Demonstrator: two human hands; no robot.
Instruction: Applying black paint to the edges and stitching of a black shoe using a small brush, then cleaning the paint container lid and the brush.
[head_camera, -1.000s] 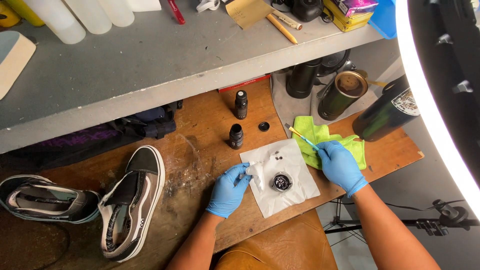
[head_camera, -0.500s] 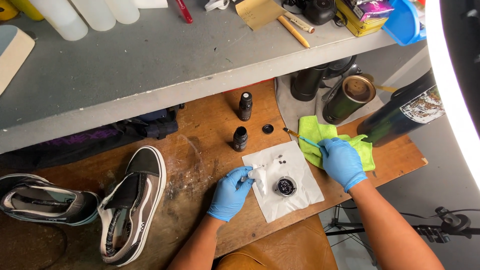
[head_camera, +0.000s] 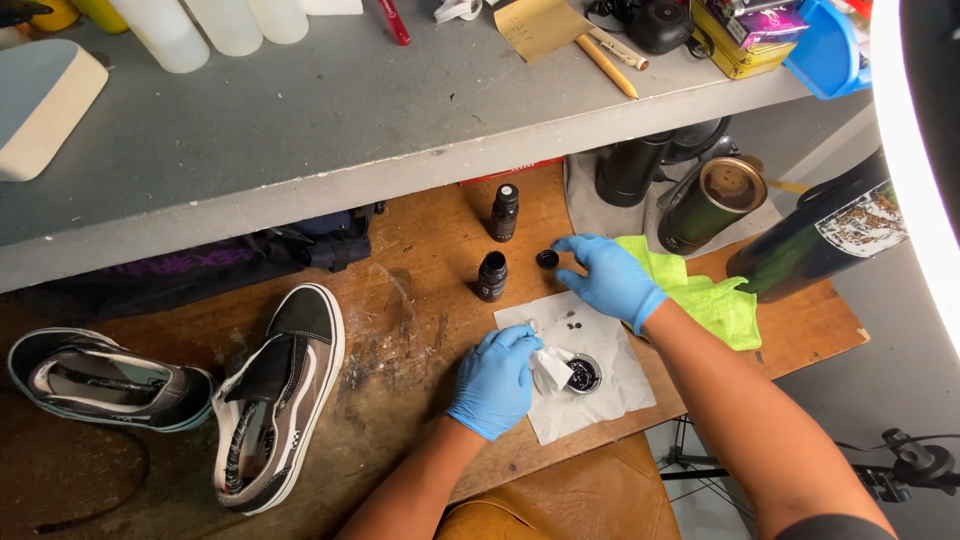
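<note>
Left hand (head_camera: 495, 382), blue glove, near front edge of surface (head_camera: 420, 250), pinching white wad (head_camera: 551, 367) beside small dish (head_camera: 583, 375) of dark liquid on white paper (head_camera: 610, 400). Right hand (head_camera: 610, 280) fingers spread, hovering close to black cap (head_camera: 547, 259). Beyond: two dark bottles (head_camera: 492, 276), green cloth (head_camera: 715, 300). Left edge: black shoes (head_camera: 280, 395).
</note>
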